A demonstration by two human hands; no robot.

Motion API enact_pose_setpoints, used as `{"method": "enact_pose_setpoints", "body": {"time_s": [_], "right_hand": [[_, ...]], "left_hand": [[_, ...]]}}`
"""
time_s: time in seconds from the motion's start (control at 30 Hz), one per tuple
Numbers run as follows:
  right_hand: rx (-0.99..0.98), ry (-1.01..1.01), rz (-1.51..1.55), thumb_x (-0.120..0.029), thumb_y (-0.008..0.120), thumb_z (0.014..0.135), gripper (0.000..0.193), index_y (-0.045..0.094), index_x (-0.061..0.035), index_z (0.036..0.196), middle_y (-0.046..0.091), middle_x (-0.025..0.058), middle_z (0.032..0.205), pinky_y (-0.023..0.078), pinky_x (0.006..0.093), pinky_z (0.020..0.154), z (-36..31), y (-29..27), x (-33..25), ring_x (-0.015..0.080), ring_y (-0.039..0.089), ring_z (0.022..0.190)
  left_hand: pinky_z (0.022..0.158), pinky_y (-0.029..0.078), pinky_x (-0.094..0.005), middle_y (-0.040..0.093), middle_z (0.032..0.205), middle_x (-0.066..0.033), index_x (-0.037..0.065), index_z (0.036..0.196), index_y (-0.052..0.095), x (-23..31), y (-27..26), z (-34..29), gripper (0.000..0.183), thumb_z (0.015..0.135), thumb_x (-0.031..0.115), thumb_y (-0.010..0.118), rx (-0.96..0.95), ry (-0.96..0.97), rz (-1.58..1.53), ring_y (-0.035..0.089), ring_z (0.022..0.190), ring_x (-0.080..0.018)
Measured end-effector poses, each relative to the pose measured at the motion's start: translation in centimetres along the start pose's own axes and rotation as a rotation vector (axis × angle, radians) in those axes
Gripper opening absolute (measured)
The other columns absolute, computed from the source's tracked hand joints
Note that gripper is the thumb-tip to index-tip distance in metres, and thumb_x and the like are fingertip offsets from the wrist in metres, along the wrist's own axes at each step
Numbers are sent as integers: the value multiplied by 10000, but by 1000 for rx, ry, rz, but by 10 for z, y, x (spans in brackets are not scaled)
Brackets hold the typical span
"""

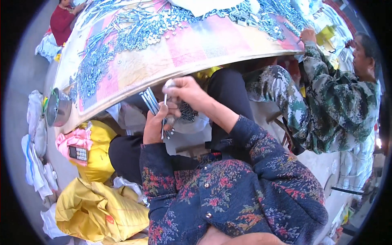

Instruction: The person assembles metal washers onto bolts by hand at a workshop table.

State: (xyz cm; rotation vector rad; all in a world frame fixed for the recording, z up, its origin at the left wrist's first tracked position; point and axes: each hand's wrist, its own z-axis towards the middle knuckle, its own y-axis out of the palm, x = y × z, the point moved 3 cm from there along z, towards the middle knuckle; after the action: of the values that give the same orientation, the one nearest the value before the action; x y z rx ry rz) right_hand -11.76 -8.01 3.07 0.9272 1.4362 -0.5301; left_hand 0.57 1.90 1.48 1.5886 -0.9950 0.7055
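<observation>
My left hand (156, 124) is closed around a bundle of long silvery bolts (149, 100), held at a slant just off the table's near edge. One single bolt (165, 99) stands nearly upright at its thumb. At the upper end of that bolt, my right hand (185, 93) pinches with thumb and fingers; the fingertips are slightly blurred, and a pale patch shows on them. Whether a small part is between them I cannot make out. Below the hands, a pale bag (198, 122) in my lap area holds more dark metal bolts (188, 113).
The table (196, 55) carries heaps of bolts (136, 18) and nuts or washers (96, 67). A metal bucket (58, 107) stands at its left. Yellow sacks (100, 208) and a calculator (78, 154) on pink cloth are left of me. A co-worker in camouflage (326, 102) sits close at right; another person (62, 22) is far left.
</observation>
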Motion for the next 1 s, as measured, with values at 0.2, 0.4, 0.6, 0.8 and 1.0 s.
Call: {"method": "enact_pose_setpoints", "body": {"time_s": [0.2, 0.4, 0.6, 0.8, 1.0], "right_hand": [[146, -157, -70, -195, 663, 900, 148, 678, -48, 886, 641, -7, 739, 441, 212, 597, 38, -51, -27, 58, 554, 638], [718, -537, -1186, -334, 578, 897, 326, 643, -22, 962, 676, 176, 821, 521, 413, 735, 125, -189, -72, 309, 669, 764], [736, -424, -1687, -195, 538, 855, 273, 608, -13, 1046, 655, 244, 995, 514, 438, 821, 181, -205, -92, 372, 643, 962], [742, -297, -1511, -227, 534, 843, 339, 632, -76, 1129, 654, 242, 1063, 479, 471, 896, 200, -239, -86, 383, 632, 1006], [435, -77, -1743, -285, 503, 837, 368, 658, -107, 1120, 664, 242, 1037, 505, 449, 878, 153, -188, -108, 377, 647, 983]], "left_hand": [[417, 337, -186, 553, 640, -44, -16, 944, 594, -14, -6, 19, 252, 949, 236, 596, -62, -38, -193, 425, 432, -66], [389, 321, -168, 552, 644, -37, -16, 900, 598, -11, -16, 31, 198, 912, 177, 642, 35, -133, -248, 418, 418, -51], [386, 330, -166, 559, 653, -45, -21, 908, 593, -13, -18, 38, 195, 907, 166, 646, 120, -188, -228, 418, 414, -53], [392, 319, -159, 561, 665, -40, -19, 899, 599, -11, -13, 42, 202, 904, 176, 651, 76, -188, -243, 423, 455, -45], [403, 316, -160, 569, 677, -39, -24, 971, 608, -6, -15, 36, 214, 907, 178, 635, 113, -162, -240, 406, 445, -35]]}}
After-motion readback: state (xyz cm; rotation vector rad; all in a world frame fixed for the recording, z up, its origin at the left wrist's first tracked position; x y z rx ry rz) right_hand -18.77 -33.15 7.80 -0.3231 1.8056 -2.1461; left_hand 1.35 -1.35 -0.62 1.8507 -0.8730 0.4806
